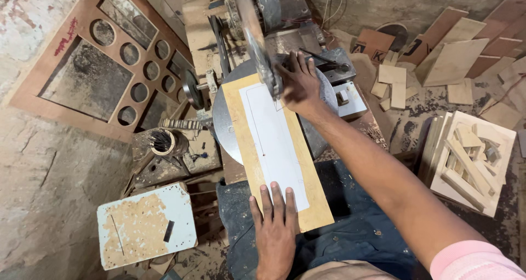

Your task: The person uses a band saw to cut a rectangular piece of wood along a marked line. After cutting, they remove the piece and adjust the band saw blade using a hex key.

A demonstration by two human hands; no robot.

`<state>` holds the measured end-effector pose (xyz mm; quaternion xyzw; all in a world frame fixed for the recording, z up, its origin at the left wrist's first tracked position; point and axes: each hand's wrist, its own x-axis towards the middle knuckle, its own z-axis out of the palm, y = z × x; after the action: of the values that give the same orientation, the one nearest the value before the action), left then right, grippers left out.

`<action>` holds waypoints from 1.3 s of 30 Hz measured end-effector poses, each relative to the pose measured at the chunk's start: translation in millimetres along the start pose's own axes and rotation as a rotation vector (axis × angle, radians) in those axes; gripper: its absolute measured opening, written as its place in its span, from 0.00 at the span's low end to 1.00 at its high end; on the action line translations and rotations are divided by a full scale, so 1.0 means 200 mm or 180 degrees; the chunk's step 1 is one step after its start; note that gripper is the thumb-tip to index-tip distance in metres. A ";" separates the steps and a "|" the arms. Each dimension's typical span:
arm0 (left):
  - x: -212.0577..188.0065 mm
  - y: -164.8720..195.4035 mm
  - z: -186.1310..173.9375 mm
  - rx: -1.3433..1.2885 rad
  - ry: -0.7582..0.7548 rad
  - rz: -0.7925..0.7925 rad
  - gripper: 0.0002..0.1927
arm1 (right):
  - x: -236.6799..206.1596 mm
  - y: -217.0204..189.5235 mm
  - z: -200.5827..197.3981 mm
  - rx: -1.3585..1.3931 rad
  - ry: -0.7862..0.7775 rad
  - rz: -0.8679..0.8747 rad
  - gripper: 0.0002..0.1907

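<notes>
- One brown wooden frame (82, 102), upper left of the frame; six round cut-outs counted in its diagonal strip.
- One long tan board (315, 203) with a white paper template (274, 143), centre frame, lying on one round grey saw table (222, 121).
- One white, worn flat box (145, 225), lower left.
- One open tray of offcuts (474, 159), right edge.
- Left hand (274, 228), fingers spread flat, presses the board's near end.
- Right hand (300, 85), flat on the board's far end beside the saw arm (253, 31); hands well apart.
</notes>
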<state>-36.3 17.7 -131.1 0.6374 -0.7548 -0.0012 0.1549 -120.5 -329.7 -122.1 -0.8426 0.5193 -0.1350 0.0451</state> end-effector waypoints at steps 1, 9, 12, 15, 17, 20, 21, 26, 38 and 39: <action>0.00 0.00 0.00 -0.0008 0.0029 0.0004 0.33 | 0.00 0.00 0.00 0.0041 -0.0152 0.0079 0.30; 0.02 0.01 -0.03 -0.0076 0.0111 -0.0016 0.32 | -0.01 -0.02 -0.05 -0.0089 -0.0381 0.0213 0.43; 0.02 0.01 -0.05 -0.0027 0.0054 -0.0007 0.32 | 0.01 -0.06 -0.06 0.0597 -0.0225 0.0388 0.24; 0.03 0.02 -0.05 -0.0014 0.0109 -0.0008 0.31 | 0.01 -0.06 -0.08 0.0055 -0.0546 0.0400 0.42; 0.04 0.02 -0.04 -0.0040 0.0204 0.0001 0.31 | 0.02 -0.05 -0.08 0.0104 -0.0474 0.0373 0.33; 0.04 0.01 -0.04 -0.0064 0.0166 -0.0005 0.31 | 0.02 -0.05 -0.06 0.0298 -0.0340 0.0432 0.25; 0.03 0.02 -0.04 -0.0061 0.0143 -0.0014 0.31 | 0.02 -0.05 -0.05 0.0385 -0.0295 0.0472 0.23; 0.04 0.01 -0.04 -0.0021 0.0034 -0.0018 0.32 | 0.04 -0.01 -0.01 0.0076 -0.0330 0.0252 0.35; 0.06 0.01 -0.03 -0.0069 0.0164 -0.0016 0.29 | 0.03 0.00 -0.05 0.0215 -0.0113 0.0147 0.38; 0.06 0.00 -0.03 -0.0059 0.0183 -0.0020 0.30 | 0.03 -0.01 -0.06 0.0251 -0.0096 0.0106 0.38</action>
<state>-36.9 8.1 -122.0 0.6381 -0.7480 0.0096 0.1824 -119.1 -333.1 -108.6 -0.8334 0.5268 -0.1418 0.0884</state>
